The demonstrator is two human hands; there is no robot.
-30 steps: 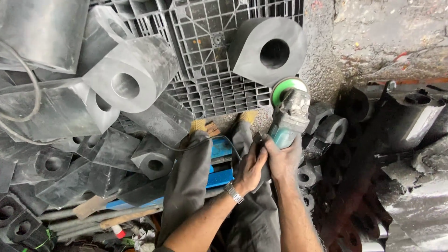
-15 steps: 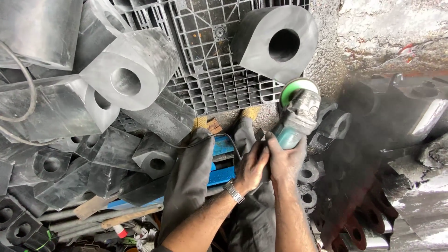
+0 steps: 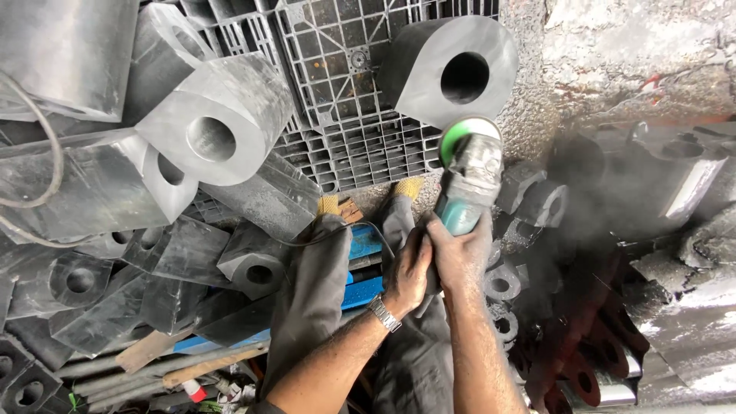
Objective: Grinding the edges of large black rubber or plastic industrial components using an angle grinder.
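Both my hands grip a teal and grey angle grinder (image 3: 469, 178) with a green disc guard at its far end. My right hand (image 3: 462, 253) wraps the grinder's rear body. My left hand (image 3: 406, 274), with a metal wristwatch, presses against the right one and the tool's tail. The disc end meets a dark grey block with a round hole (image 3: 452, 73) lying on a grey plastic pallet (image 3: 345, 84). Dark dust hangs to the right of the grinder. My grey trouser legs (image 3: 314, 299) and yellow-toed shoes show below.
Large grey blocks with round holes (image 3: 215, 123) are piled on the left. Smaller holed blocks (image 3: 253, 268) lie near my left leg. Blue boards (image 3: 364, 253), wooden sticks and a cable sit underfoot. Dark ring-shaped parts (image 3: 537, 203) heap on the right by a rough wall (image 3: 636, 54).
The grinder and both hands have edged up toward the holed block. The cloud of dark dust on the right has grown thicker.
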